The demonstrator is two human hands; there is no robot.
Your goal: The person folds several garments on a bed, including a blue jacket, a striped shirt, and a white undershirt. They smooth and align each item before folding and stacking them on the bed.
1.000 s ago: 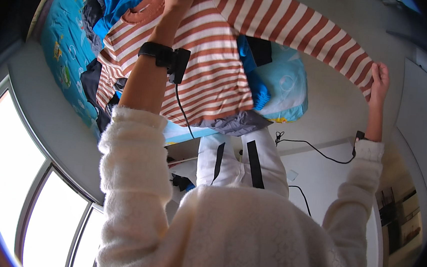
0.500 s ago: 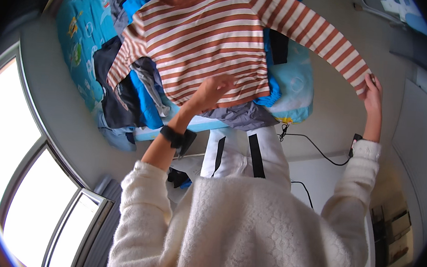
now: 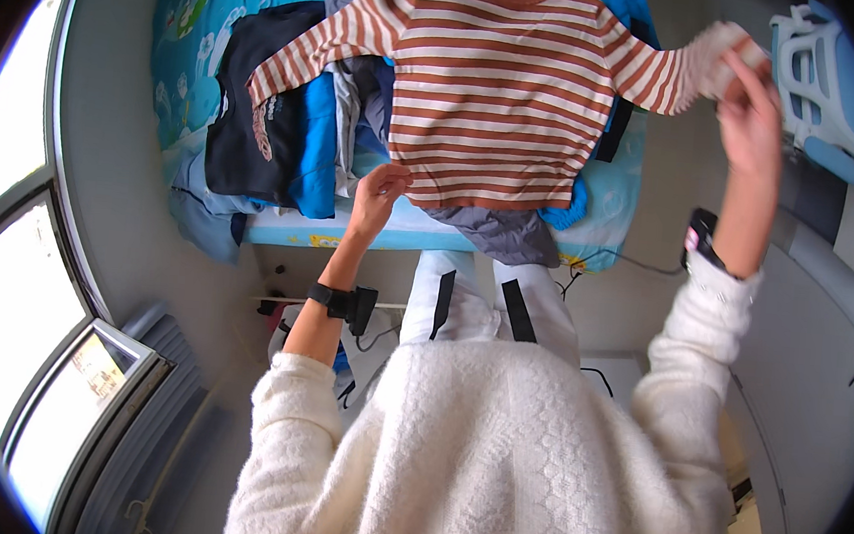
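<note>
A brown-and-white striped long-sleeved shirt point(image 3: 501, 92) lies spread over other clothes on the bed, neckline at the far side. My left hand point(image 3: 379, 195) is closed at its near left hem corner, fingertips pinching the edge. My right hand point(image 3: 752, 127), blurred by motion, is closed at the cuff of the shirt's right-hand sleeve. This sleeve is bent and bunched beyond the bed's edge, its end smeared. The left-hand sleeve stretches out across a black garment point(image 3: 240, 132).
Blue clothing point(image 3: 318, 148) and a grey garment point(image 3: 505, 235) lie around and under the shirt. The bed point(image 3: 185, 87) has a teal patterned cover. A light-blue plastic chair point(image 3: 832, 88) stands at the far right. A cable point(image 3: 638, 262) runs beside the bed, and a window point(image 3: 18, 114) is at left.
My right hand has swung the sleeve end upward, and the stretched sleeve has bunched. My left hand has moved from over the shirt's lower middle to its left hem corner. The view has turned.
</note>
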